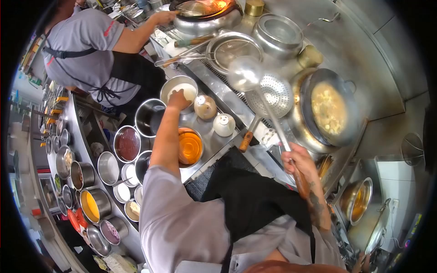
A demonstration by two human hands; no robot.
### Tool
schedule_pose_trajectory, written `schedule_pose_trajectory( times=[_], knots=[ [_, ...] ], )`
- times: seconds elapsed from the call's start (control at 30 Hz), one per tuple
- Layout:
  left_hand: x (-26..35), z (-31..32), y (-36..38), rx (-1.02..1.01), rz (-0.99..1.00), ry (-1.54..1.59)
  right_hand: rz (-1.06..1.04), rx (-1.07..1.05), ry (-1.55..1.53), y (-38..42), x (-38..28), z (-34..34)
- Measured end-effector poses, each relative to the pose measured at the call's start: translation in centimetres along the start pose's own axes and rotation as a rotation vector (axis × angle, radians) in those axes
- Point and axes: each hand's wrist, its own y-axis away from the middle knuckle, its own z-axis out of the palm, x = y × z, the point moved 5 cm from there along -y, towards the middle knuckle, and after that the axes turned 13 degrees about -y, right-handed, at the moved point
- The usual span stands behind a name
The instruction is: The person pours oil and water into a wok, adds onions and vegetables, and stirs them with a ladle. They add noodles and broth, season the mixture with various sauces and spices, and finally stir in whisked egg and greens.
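My left hand (179, 100) reaches into a metal bowl (193, 80) of white contents, fingers bunched and pointing down. Their tips are hard to make out. Beside that bowl stand two squat bottles, one with tan contents (205, 107) and one white (223, 124). A pot of orange liquid (190, 147) sits near my left forearm. In my right hand (299, 160) is a ladle (273, 113), gripped by its wooden handle, its bowl raised over a perforated strainer (271, 96). Pale pieces in cloudy liquid fill the wok (348, 109) on the right.
Another person (91, 59) works at a flaming wok (205, 11) at upper left. A round mesh strainer (234, 51) and a metal pot (277, 34) stand at the back. Several ingredient containers (95, 204) line the left counter. A metal basin (356, 200) is at right.
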Motion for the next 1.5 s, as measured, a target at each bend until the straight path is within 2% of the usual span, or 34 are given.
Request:
schedule_pose_trajectory(
  times=[0.2,0.37,1.5],
  knots=[
    [-0.2,1.9,-1.4,-0.036,0.014,-0.066,0.141,-0.083,0.14,-6.4,1.8,5.7],
    [-0.4,2.8,-1.6,0.004,0.028,-0.082,0.158,-0.109,0.188,-8.7,2.7,6.3],
    [0.3,2.7,-2.4,0.017,0.055,-0.02,0.248,-0.064,-0.063,-9.3,2.3,7.9]
  ],
)
